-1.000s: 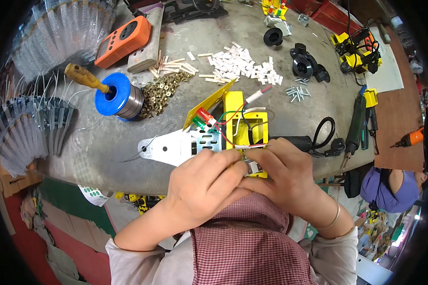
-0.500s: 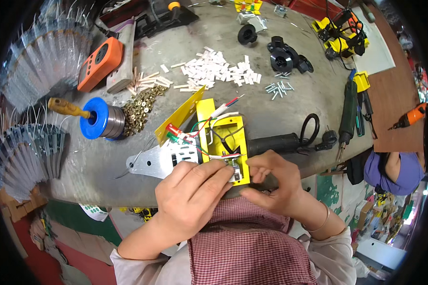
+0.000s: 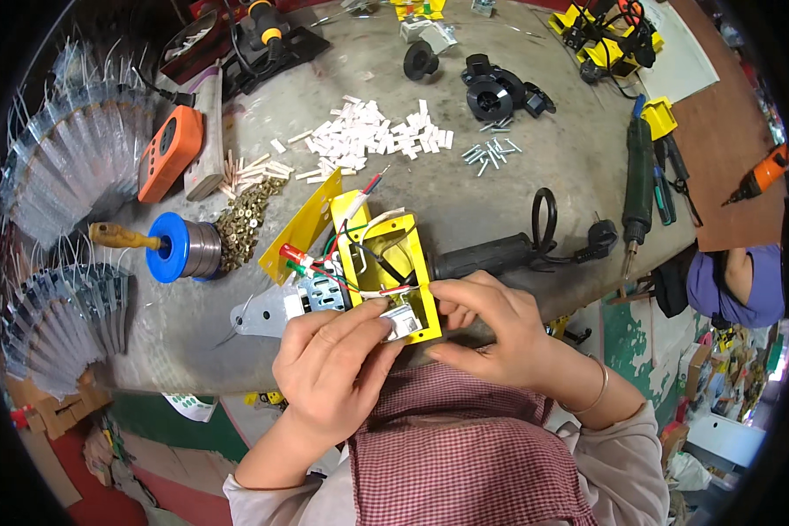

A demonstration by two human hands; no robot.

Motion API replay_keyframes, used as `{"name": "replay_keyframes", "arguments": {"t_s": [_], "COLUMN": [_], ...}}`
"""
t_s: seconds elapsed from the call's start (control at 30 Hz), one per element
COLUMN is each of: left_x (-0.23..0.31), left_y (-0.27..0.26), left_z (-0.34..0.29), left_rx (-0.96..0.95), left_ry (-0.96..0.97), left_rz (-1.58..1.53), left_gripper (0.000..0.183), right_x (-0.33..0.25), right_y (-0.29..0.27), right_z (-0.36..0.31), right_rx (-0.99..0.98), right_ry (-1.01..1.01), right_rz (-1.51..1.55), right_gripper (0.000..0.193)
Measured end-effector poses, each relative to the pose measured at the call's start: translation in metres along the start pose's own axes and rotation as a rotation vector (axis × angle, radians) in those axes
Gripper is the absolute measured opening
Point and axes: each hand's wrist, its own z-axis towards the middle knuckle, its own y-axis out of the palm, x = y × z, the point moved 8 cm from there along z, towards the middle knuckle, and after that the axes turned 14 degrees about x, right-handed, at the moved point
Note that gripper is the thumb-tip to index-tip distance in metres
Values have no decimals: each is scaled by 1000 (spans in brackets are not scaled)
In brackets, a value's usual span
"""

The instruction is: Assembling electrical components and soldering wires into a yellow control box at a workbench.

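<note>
In the middle of the bench lies an open yellow box-shaped housing [image 3: 427,302] with wires inside. At its near end, my left hand [image 3: 333,373] pinches a small white-and-metal block [image 3: 403,323], fingertips inside the opening. My right hand [image 3: 495,329] is curled against the housing's right wall, index fingertip by the end of a red-and-white wire [image 3: 394,291], thumb near the lower corner. A black handle [image 3: 482,259] with a coiled cord runs from the housing's right. On its left sit a yellow plate [image 3: 302,230], a red indicator lamp [image 3: 294,254] and a silver perforated bracket [image 3: 267,314].
White ceramic pieces [image 3: 373,136], brass nuts [image 3: 244,219] and screws [image 3: 493,153] lie beyond. A solder spool [image 3: 174,247] and orange meter [image 3: 171,151] stand left. A dark green soldering iron [image 3: 637,184] lies right. Another person's purple-clad body [image 3: 735,285] is at far right.
The view has shifted, so the bench items sit a little to the left. My right fingers have come in against the housing's wall. The white block shows more clearly under my left fingers.
</note>
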Motion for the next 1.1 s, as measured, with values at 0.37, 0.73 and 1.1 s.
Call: {"name": "replay_keyframes", "arguments": {"t_s": [0.37,0.73,1.1], "left_x": [-2,-15,-42], "left_y": [-20,-7,-43], "left_z": [-18,-21,1], "left_rx": [49,25,83], "left_ry": [11,-45,-90], "left_rz": [71,155,155], "left_gripper": [50,43,36], "right_x": [-35,50,-8], "right_y": [-102,11,47], "right_z": [48,273,297], "right_rx": [383,-122,28], "right_ry": [-226,-88,-571], "right_rz": [-183,-224,3], "right_gripper": [20,55,20]}}
